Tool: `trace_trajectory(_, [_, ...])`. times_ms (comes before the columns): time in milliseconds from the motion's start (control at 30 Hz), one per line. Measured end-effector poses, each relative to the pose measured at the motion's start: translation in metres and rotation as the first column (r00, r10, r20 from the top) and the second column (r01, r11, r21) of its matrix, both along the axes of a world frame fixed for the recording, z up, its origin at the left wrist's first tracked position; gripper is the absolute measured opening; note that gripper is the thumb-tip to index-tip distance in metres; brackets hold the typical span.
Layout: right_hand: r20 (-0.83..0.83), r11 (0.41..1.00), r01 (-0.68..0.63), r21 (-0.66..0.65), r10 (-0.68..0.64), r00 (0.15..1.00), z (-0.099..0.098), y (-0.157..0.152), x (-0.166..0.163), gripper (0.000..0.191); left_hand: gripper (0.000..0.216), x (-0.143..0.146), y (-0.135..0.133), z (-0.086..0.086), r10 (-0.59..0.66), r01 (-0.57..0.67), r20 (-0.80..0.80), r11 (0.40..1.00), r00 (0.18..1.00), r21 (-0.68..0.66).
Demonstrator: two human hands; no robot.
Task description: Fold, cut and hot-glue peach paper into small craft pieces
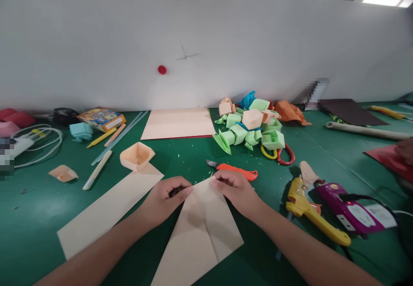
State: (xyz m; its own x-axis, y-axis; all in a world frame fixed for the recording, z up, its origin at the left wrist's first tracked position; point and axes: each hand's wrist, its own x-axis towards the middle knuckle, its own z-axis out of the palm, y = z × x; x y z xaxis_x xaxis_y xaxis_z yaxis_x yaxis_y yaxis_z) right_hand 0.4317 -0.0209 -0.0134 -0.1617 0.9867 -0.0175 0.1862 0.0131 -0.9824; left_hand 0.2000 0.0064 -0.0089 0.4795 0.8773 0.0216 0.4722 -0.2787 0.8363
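A sheet of peach paper (193, 243) with a crease running down it lies in front of me on the green table. My left hand (169, 195) pinches its far left corner between thumb and fingers. At the far right corner, my right hand (234, 189) grips the same sheet with thumb on top. Left of it, a long peach paper strip (109, 208) passes partly under my left forearm. A folded peach paper box (137, 157) rests on the strip's far end. Just beyond my right hand lies an orange utility knife (237, 170) with its blade out.
Folded green and peach paper shapes (251, 127) are heaped at the back, near scissors (285, 155). A yellow glue gun (309, 213) and purple power strip (351, 208) lie right. Flat peach sheets (179, 123) lie by the white partition (106, 41). A rolled paper stick (97, 170) lies left.
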Motion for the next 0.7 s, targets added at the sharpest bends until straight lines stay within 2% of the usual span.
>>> trace_trajectory(100, [-0.029, 0.998, -0.052, -0.044, 0.051, 0.998, 0.001, -0.001, -0.006, 0.018, 0.032, 0.001, 0.0, 0.001, -0.044, 0.044, -0.003, 0.999, 0.999, -0.015])
trace_trajectory(200, [-0.003, 0.995, -0.05, -0.091, 0.05, 0.999, 0.0, -0.001, -0.01, 0.017, 0.029, 0.001, 0.0, 0.001, -0.072, 0.072, -0.007, 0.997, 0.997, -0.03])
trace_trajectory(467, [0.059, 1.0, -0.008, -0.025, 0.009, 0.998, -0.004, 0.001, -0.009, 0.016, 0.029, -0.001, 0.0, -0.001, -0.051, 0.051, -0.005, 0.999, 0.999, -0.006])
trace_trajectory(700, [-0.037, 0.999, -0.016, -0.037, 0.015, 0.999, -0.007, -0.001, -0.014, 0.018, 0.029, -0.002, 0.003, -0.003, -0.028, 0.028, 0.034, 1.0, 0.999, 0.0])
